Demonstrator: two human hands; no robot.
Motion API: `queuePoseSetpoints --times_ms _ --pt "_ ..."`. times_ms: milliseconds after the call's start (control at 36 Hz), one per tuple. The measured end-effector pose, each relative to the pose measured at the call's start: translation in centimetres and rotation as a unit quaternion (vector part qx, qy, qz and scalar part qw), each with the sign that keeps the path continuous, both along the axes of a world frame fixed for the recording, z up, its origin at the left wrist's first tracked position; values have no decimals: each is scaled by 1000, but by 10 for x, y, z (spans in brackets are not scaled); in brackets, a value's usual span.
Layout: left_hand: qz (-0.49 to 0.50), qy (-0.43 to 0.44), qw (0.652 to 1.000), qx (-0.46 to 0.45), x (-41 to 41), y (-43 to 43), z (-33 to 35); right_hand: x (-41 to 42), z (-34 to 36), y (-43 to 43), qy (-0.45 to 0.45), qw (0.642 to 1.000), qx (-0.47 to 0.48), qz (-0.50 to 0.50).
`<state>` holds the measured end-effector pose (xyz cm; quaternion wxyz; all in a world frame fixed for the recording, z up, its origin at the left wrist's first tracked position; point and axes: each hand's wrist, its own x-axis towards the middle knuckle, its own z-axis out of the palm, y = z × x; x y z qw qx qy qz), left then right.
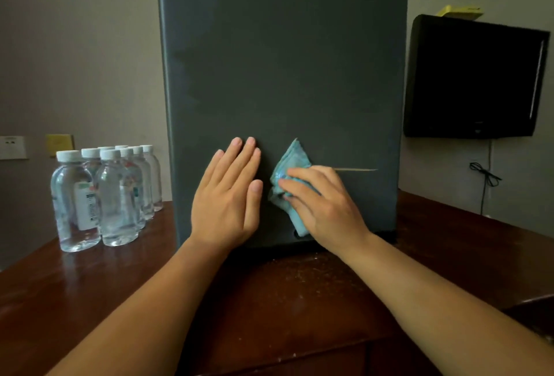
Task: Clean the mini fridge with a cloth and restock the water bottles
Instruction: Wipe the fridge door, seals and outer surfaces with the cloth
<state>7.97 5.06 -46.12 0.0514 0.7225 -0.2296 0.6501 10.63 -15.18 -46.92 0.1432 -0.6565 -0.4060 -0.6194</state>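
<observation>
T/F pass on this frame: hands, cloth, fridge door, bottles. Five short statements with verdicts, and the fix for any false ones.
1. The fridge door is closed. True.
2. The right hand presses a blue cloth against the door. True.
3. The left hand grips the cloth too. False: it lies flat on the door, fingers straight, holding nothing.
4. The water bottles are inside the fridge. False: they stand grouped on the table, left of the fridge.
5. The bottles have white caps. True.
</observation>
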Motion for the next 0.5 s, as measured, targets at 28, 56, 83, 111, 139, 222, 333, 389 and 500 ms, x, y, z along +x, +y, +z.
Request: queuePoseSetpoints --times_ms 28,56,83,111,139,222,333,389,500 --pt "-2 2 1000 3 0 0 1 0 -1 -2 -3 1000 -24 2" --pt "-4 3 1000 6 -1 1 2 -1 -2 -5 -6 999 -52 2" --pt "-5 3 1000 8 -1 1 2 -1 -3 -7 -8 997 -73 -2" --pt "-4 2 1000 9 -1 2 2 -2 -3 -9 -6 997 -77 -6" --pt "-2 -1 1000 11 -1 3 2 -3 -2 -10 0 998 -61 -8" --pt "12 -12 1000 18 1 4 -1 -5 0 -10 25 999 26 -11" --pt "39 -32 999 21 6 4 -2 -7 -4 -14 14 998 -61 -14" --pt "60 -46 997 27 9 5 -4 -8 -5 -13 6 994 -104 -22" --pt "79 -67 994 39 12 9 -7 -8 -1 -13 21 999 -14 -33"
